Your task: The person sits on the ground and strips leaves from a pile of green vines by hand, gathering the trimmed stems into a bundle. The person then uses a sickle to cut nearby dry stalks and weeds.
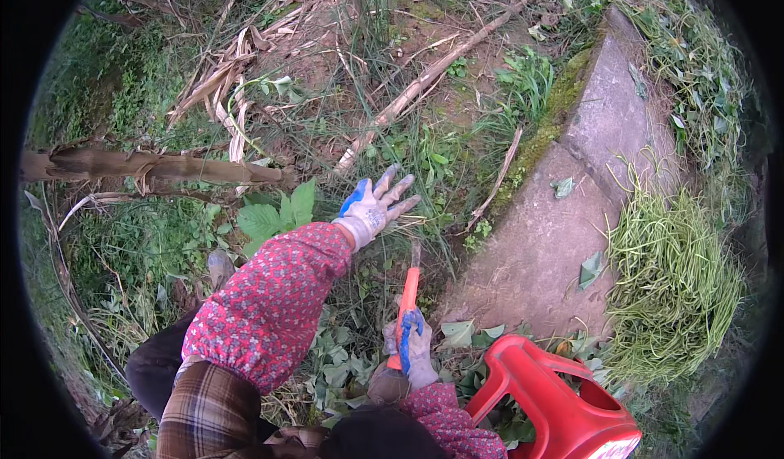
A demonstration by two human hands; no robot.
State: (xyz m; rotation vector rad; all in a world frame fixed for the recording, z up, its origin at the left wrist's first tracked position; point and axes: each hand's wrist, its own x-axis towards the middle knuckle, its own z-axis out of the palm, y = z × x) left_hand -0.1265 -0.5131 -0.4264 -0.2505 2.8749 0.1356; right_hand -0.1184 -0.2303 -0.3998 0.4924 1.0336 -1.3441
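Note:
My left hand (381, 206), in a pale work glove with blue on the thumb, reaches over the grass with its fingers spread. A few grass blades lie beside its fingertips; none is plainly held. My right hand (415, 339), gloved in the same way, is closed around the orange handle (409, 287) of a hand tool. The tool's narrow metal end points away from me into the grass, where its tip is hidden, so its exact kind cannot be told. Both forearms wear red floral sleeve covers.
A red plastic stool (545, 391) lies tipped at lower right. Behind it, a pile of green stems (674, 287) rests beside concrete slabs (533, 244). A thick dry stalk (153, 166) comes in from the left, and another dry stalk (422, 82) lies across the soil ahead.

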